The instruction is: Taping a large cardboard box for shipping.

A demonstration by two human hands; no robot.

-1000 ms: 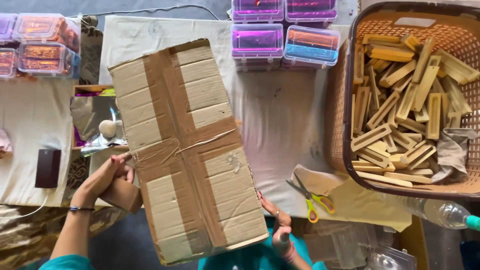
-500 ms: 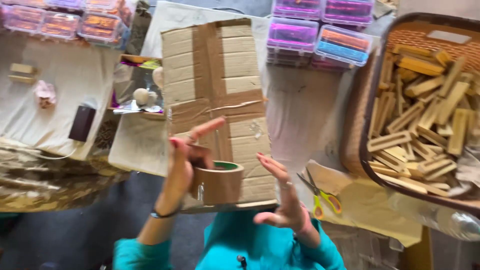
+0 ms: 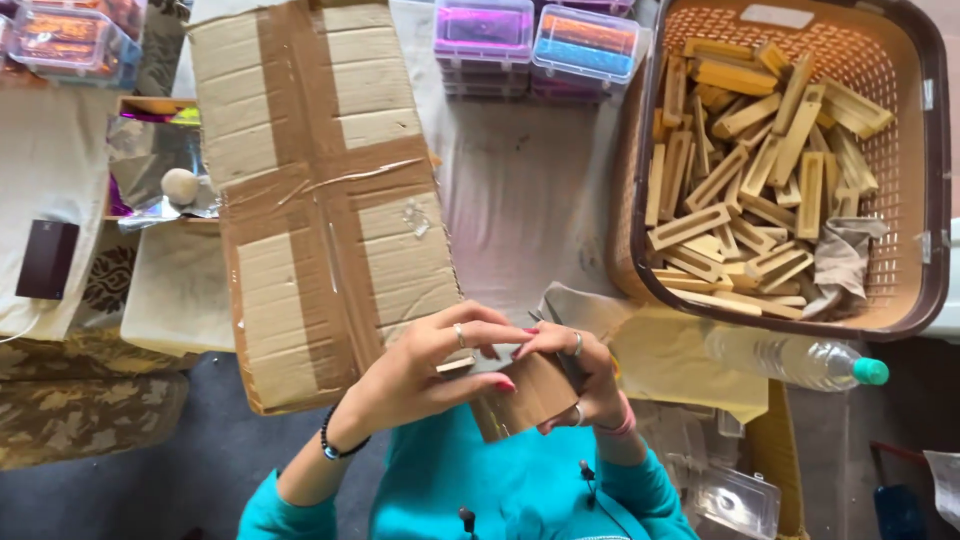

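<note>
Both hands at near edge of taped cardboard box (image 3: 320, 190): right hand (image 3: 575, 375) grips brown tape roll (image 3: 522, 398), left hand (image 3: 425, 370) fingertips pinch at its rim, likely finding tape end.

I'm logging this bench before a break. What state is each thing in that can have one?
Tape roll: held in both hands.
Left hand: gripping the roll.
Right hand: gripping the roll.
Cardboard box: closed, taped shut.
Basket: uncovered, part filled with wooden pieces.
Bottle: capped, lying on its side.
Plastic cases: lids closed, stacked.
</note>
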